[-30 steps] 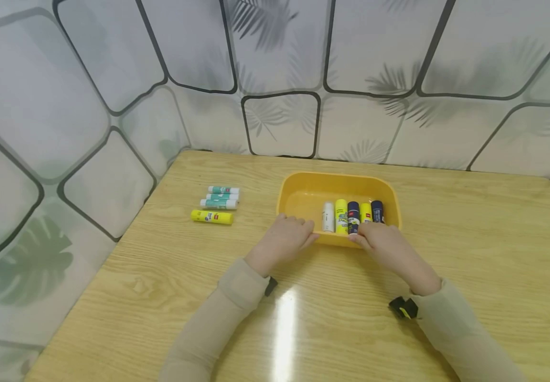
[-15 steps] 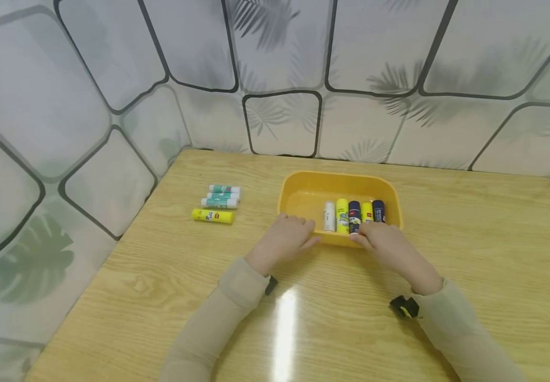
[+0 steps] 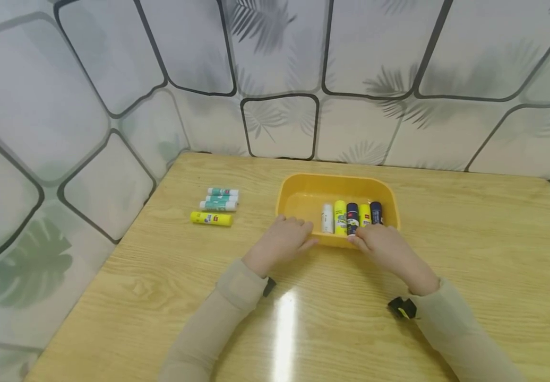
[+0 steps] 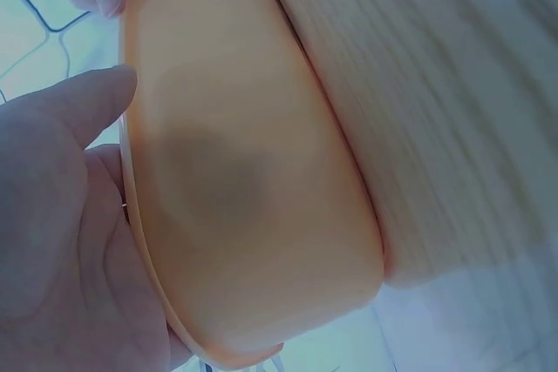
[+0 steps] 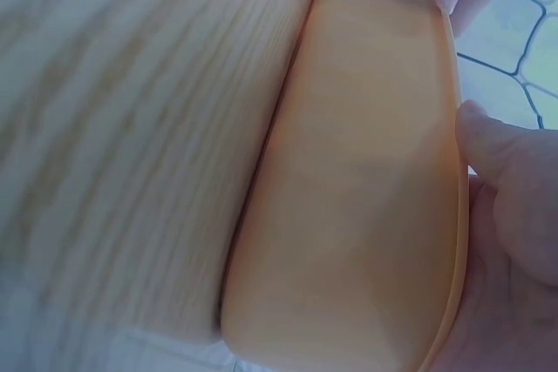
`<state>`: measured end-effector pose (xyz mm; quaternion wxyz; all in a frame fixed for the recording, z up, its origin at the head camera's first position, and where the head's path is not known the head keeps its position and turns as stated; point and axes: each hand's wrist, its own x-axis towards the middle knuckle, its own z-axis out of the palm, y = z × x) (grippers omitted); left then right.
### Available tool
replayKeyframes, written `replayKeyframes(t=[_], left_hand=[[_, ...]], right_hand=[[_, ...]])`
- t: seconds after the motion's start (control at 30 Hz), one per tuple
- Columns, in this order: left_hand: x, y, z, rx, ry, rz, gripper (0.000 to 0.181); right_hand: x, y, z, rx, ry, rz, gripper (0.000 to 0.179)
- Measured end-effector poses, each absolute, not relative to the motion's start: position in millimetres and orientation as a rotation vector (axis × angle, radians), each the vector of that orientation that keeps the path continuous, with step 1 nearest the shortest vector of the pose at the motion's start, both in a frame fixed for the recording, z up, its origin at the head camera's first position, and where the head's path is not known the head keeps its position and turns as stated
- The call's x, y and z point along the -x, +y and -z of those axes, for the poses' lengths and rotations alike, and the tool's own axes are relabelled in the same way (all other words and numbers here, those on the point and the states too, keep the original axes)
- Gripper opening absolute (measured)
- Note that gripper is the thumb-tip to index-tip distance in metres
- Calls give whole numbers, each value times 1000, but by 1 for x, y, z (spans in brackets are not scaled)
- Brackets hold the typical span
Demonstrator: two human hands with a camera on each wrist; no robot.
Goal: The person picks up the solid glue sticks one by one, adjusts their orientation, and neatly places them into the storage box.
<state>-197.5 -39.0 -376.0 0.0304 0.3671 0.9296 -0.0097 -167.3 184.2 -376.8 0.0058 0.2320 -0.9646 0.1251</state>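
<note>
A yellow plastic bin (image 3: pixel 301 202) sits on the table, its near wall toward me. My left hand (image 3: pixel 282 239) grips the near rim at the left, thumb outside and fingers over the edge. On the same rim, further right, my right hand (image 3: pixel 387 246) holds on in a like way. Inside the bin's right half, glue sticks stand in a row: a white one (image 3: pixel 327 218), a yellow one (image 3: pixel 340 217), a navy one (image 3: pixel 352 217), a second yellow one (image 3: pixel 364 213) and a second navy one (image 3: pixel 376 212). My right fingers partly hide the rightmost ones.
Left of the bin, a yellow glue stick (image 3: pixel 211 218) lies on the wooden table (image 3: pixel 170 276). Several small teal-and-white glue sticks (image 3: pixel 218 205) lie side by side just behind it. A patterned wall (image 3: pixel 280 127) rises at the table's back and left.
</note>
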Motion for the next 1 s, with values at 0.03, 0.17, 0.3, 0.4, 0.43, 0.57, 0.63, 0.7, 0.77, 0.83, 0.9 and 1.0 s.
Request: replayKeyframes(t=[0.03,0.17,0.3,0.4,0.43,0.57,0.63,0.7,0.77,0.83,0.9,1.0], left_hand=[[197,-39,376,-1135,2864,28,32],[197,-39,376,-1141,2861,26,32],[196,-40,374,-1144,2853,0,33],[195,-41,373,-1153,2847,-23,33],[195,-41,372,-1156,2845,-30,33],[195,-42,371,-1167,2848,-41,32],[195,-42,370,-1171,2848,-46,32],[195,-42,370,-1173,2846,-56,32],[196,-42,370,-1180,2845,-65,32],[197,-43,369,-1194,2849,-74,32],[197,-43,369,-1210,2855,-82,32],[198,-43,368,-1225,2868,-91,31]], right_hand=[[167,184,377,-736,-3014,-381,30],[167,185,378,-753,-3001,-363,30],[168,185,379,-751,-3009,-359,31],[168,185,379,-747,-3018,-355,31],[168,185,379,-747,-3019,-355,31],[169,184,379,-746,-3019,-350,31],[168,184,380,-752,-3012,-348,31],[168,184,380,-758,-3005,-342,31],[168,185,380,-762,-3001,-342,31],[167,185,380,-762,-2999,-345,31],[167,184,380,-761,-2998,-351,31],[167,184,381,-758,-2995,-359,32]])
